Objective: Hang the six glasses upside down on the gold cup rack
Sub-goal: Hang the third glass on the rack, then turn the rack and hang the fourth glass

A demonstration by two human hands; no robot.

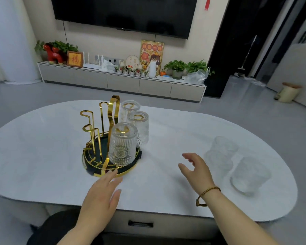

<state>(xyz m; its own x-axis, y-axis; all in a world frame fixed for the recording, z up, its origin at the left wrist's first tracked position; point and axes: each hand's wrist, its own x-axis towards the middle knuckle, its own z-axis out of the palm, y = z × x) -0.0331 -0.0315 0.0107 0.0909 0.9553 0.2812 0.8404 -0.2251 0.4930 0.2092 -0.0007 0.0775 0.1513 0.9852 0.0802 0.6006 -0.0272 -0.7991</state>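
Note:
The gold cup rack [95, 131] stands on a round dark tray left of the table's middle. Three ribbed clear glasses hang upside down on its right-hand pegs: a near one [122, 144], a middle one [139, 126] and a far one [130, 107]. The left-hand pegs are bare. More clear glasses [221, 152] [249, 175] stand blurred on the table at the right. My left hand [102, 193] is open, fingertips touching the tray's front rim. My right hand [196, 170] is open, fingers spread, just left of the loose glasses and apart from them.
The white oval table [42, 156] fills the foreground, with a drawer handle [140, 224] under its near edge. Beyond it are a grey floor, a low TV cabinet [122, 82] with plants and ornaments, and a wall-mounted TV.

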